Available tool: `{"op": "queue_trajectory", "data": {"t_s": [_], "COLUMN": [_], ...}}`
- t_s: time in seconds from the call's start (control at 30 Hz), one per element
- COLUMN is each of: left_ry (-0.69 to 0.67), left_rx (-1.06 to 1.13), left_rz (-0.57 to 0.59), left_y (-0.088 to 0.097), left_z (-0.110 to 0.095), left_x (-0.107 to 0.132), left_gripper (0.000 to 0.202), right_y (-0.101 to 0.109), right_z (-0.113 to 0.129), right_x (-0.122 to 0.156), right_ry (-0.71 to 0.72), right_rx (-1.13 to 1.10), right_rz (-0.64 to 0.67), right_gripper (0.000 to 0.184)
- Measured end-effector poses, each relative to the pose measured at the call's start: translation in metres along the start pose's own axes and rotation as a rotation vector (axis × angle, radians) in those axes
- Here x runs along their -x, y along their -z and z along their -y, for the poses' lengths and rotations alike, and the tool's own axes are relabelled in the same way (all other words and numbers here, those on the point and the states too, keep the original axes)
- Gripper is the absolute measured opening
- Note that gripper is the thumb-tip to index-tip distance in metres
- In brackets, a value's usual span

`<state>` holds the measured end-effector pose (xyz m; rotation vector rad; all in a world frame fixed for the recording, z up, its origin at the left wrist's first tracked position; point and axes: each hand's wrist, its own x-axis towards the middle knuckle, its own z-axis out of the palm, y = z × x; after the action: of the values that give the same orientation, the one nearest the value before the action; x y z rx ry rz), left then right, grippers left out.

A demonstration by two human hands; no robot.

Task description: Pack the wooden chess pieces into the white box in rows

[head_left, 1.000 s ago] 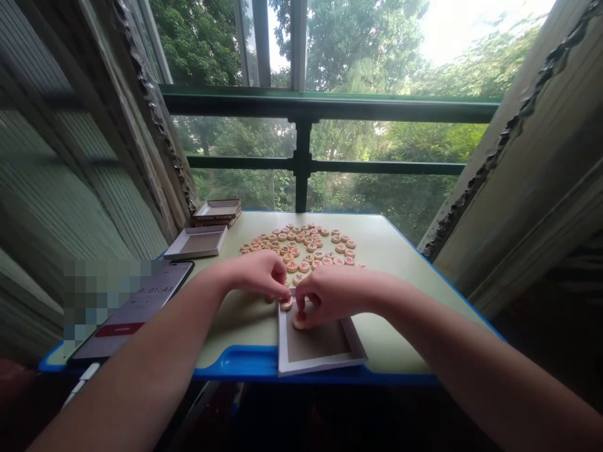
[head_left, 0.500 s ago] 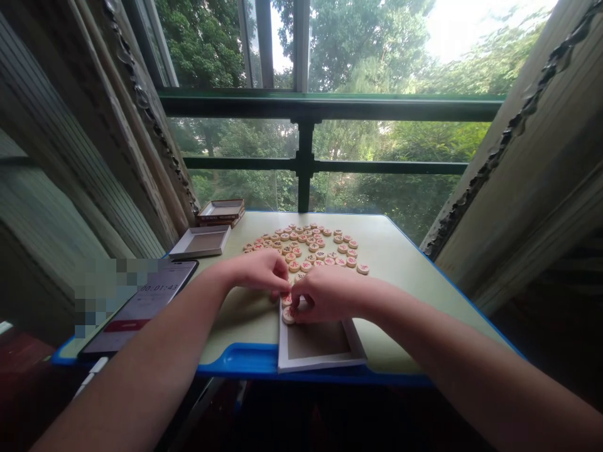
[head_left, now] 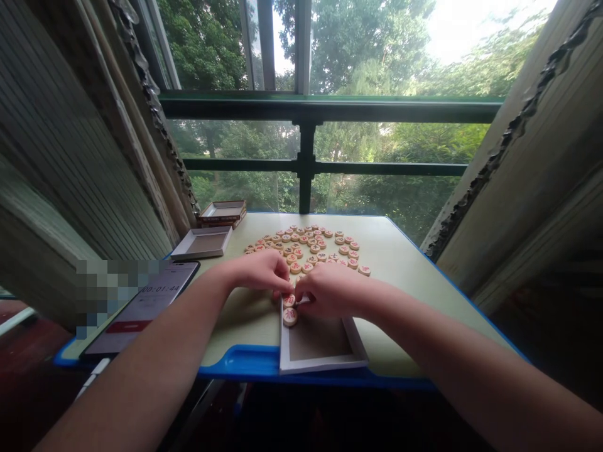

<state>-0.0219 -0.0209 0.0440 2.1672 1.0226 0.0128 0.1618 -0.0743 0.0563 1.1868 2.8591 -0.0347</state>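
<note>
A shallow white cardboard box [head_left: 324,363] lies at the table's front edge. Along its left wall sit two round wooden Chinese chess pieces, the nearer piece [head_left: 289,317] and the farther piece [head_left: 289,301], both with red characters face up. My left hand [head_left: 266,269] is bent over the box's far left corner, thumb and fingers drawn together right behind the farther piece. Curled beside it, my right hand [head_left: 327,290] hangs over the far part of the box, its fingertips close to the pieces. What either hand's fingers pinch is hidden.
Many loose Chinese chess pieces [head_left: 315,248] are spread behind my hands on the pale table [head_left: 400,301]. At left stand another open white box [head_left: 202,243], stacked small boxes [head_left: 222,212] and a phone [head_left: 141,307] with a running timer. A window lies beyond.
My right fingers have drawn back slightly from the nearer piece, so its red character now shows. My left hand has hardly moved.
</note>
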Motion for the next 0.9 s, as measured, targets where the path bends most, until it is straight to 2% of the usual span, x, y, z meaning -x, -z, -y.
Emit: {"op": "queue_trajectory", "data": {"t_s": [0.17, 0.37, 0.53, 0.9], "left_ry": [-0.013, -0.01, -0.014, -0.024], "left_rx": [0.02, 0.001, -0.014, 0.016], "left_rz": [0.005, -0.018, -0.019, -0.002], "left_y": [0.0, 0.001, 0.003, 0.005], "left_z": [0.001, 0.002, 0.003, 0.005], "left_x": [0.0, -0.001, 0.0, 0.001], "left_gripper": [0.023, 0.022, 0.024, 0.022], "right_y": [-0.001, -0.006, -0.009, -0.019], "right_z": [0.001, -0.004, -0.007, -0.017], "right_x": [-0.002, -0.003, -0.004, -0.007], "right_ry": [-0.019, -0.015, -0.01, 0.139], "right_rx": [0.055, -0.047, -0.077, -0.169], "right_rz": [-0.008, -0.05, -0.069, -0.146], "right_gripper": [0.026, 0.019, 0.02, 0.018]}}
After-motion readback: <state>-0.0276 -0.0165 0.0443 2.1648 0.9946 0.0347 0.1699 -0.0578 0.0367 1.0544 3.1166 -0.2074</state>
